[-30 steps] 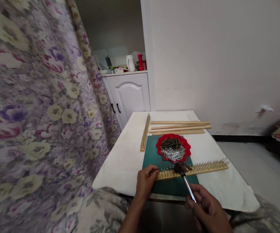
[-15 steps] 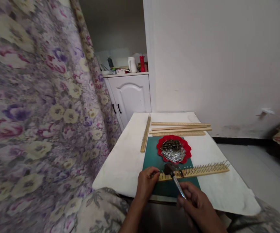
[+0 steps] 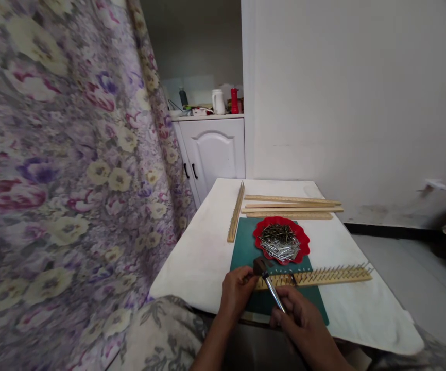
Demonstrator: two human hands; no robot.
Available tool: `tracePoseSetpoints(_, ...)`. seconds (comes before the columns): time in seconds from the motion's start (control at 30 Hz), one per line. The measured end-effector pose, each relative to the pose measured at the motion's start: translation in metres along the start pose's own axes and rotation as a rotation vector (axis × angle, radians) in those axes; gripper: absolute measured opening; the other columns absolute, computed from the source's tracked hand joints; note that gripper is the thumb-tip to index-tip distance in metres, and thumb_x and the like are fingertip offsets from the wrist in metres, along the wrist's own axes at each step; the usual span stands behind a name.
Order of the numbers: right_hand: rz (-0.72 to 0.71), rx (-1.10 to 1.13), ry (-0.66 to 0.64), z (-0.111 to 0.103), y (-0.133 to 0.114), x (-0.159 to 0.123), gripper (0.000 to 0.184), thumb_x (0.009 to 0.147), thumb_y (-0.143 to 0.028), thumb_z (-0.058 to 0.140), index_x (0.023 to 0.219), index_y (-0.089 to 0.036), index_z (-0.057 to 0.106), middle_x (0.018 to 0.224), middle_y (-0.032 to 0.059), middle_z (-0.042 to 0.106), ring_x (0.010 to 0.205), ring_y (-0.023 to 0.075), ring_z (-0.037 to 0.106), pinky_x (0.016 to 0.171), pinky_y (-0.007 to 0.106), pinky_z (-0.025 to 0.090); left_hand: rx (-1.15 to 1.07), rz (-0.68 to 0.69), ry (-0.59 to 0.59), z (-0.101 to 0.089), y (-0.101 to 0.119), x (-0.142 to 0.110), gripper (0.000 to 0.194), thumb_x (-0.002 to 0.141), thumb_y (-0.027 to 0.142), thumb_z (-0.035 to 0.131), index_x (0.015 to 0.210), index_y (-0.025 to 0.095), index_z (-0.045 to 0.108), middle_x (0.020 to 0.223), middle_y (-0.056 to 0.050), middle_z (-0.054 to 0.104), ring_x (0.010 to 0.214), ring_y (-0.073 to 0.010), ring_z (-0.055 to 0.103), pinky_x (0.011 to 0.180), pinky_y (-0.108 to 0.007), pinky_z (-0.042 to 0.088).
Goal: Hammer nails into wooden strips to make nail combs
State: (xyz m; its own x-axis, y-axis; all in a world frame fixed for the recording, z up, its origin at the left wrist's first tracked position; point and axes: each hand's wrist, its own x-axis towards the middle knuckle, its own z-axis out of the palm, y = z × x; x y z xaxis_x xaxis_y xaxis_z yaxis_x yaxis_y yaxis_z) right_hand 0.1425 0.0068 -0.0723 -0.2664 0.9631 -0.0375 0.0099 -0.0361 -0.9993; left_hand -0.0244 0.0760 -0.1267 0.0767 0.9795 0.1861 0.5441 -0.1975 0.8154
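My right hand (image 3: 298, 314) is wrapped round the shiny metal handle of a hammer (image 3: 272, 291). The hammer's dark head is close over the fingertips of my left hand (image 3: 236, 291). Those left fingers are pinched on a nail at the left end of a wooden strip (image 3: 335, 277); fingers and hammer head mostly hide the nail. Slanting nails stand in rows along the strip, which lies across a green mat (image 3: 242, 247) and reaches past its right side. Just behind, a red scalloped dish (image 3: 303, 239) holds a heap of loose nails (image 3: 280, 242), some dark and some silvery.
On the white-covered table (image 3: 192, 263), a nail-studded strip (image 3: 236, 211) lies at the left. Several bare wooden strips (image 3: 292, 209) lie behind the dish. A flowered curtain (image 3: 72, 154) hangs on the left, near a white cabinet (image 3: 217, 149). A wall rises behind the table.
The hammer head has shifted left and slightly up, closer to my left fingertips. My right hand has moved a little left with it. The whole view has swung slightly left.
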Motion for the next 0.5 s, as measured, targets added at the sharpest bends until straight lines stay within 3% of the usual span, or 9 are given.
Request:
tracePoseSetpoints(0.27,0.003,0.022,0.015,0.000,-0.013,-0.003,0.011,0.078,-0.023,0.057,0.089,-0.020,0.056,0.067,-0.0026,0.065,0.067,0.0184,0.062,0.064,0.027,0.044,0.017,-0.003,-0.005,-0.002,0.002,-0.001,0.014,0.077,0.021,0.052,0.076,0.020,0.066,0.074,0.002,0.065,0.070,-0.0132,0.057,0.061,-0.018,0.040)
tracePoseSetpoints(0.4,-0.009,0.073,0.045,-0.006,-0.004,-0.007,0.014,0.079,-0.029,0.058,0.090,-0.020,0.055,0.065,-0.0031,0.063,0.061,0.0160,0.059,0.057,0.024,0.043,0.012,0.005,-0.006,-0.004,0.001,0.000,0.012,0.076,0.023,0.055,0.076,0.019,0.066,0.074,0.000,0.066,0.071,-0.0145,0.059,0.063,-0.020,0.042)
tracePoseSetpoints(0.5,0.023,0.128,0.079,-0.017,0.010,-0.014,0.024,0.080,-0.038,0.059,0.095,-0.021,0.052,0.064,-0.0038,0.062,0.043,0.0097,0.048,0.039,0.019,0.034,-0.023,0.023,-0.007,-0.006,0.001,0.000,0.012,0.075,0.021,0.056,0.079,0.019,0.067,0.076,-0.001,0.066,0.071,-0.0147,0.060,0.065,-0.021,0.044)
